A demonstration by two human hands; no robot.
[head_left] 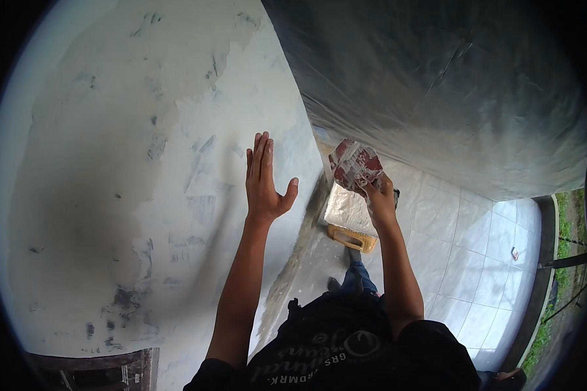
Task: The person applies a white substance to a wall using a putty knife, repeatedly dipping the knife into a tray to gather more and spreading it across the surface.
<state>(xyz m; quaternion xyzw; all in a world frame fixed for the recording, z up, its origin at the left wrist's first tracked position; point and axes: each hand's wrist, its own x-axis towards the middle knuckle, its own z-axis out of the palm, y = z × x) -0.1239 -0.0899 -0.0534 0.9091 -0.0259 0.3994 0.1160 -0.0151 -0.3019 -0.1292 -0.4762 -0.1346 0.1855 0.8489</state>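
My left hand (265,182) is raised in front of the pale wall (195,140), with fingers straight and thumb apart. It holds nothing and overlaps the wall in this view. In my right hand (381,197) is a dark red putty scraper (357,164), its face thickly smeared with white paste. White smears also show on the fingers around it. Below the scraper, a whitish, paste-streaked slab or sheet (349,208) rests on a yellow plastic stool (353,238), partly hidden by my right hand.
A grey plastic sheet (437,85) hangs at the upper right. White floor tiles (469,260) stretch to a dark edge with grass (563,228) beyond. A small packet (514,253) lies on the tiles. At lower left is a brown window frame (98,371). Dark patches mark the wall.
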